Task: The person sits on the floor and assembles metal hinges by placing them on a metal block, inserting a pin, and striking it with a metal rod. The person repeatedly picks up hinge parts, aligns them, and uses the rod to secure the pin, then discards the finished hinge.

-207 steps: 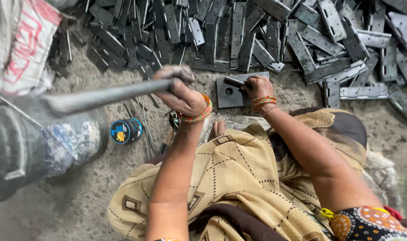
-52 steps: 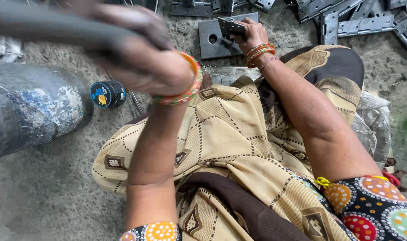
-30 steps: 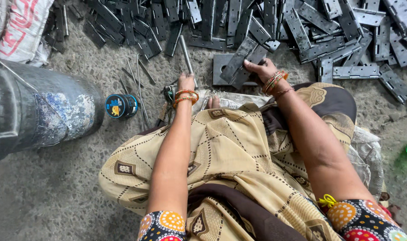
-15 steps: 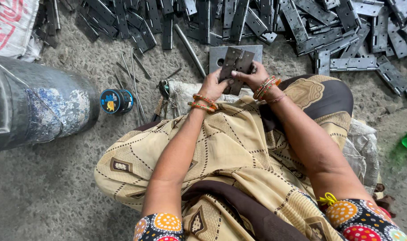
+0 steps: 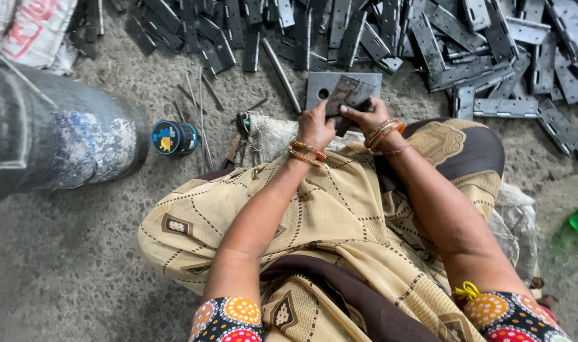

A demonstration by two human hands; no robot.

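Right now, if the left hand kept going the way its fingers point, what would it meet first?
The left hand already touches the metal hinge. Past that comes the square steel plate with a hole, then probably the pile of hinges; depth is unclear.

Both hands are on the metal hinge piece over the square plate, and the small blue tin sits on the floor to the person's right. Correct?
Not quite. In the head view the blue tin sits to the person's left, beside the big drum. Both the left hand and right hand do hold the hinge piece over the square plate.
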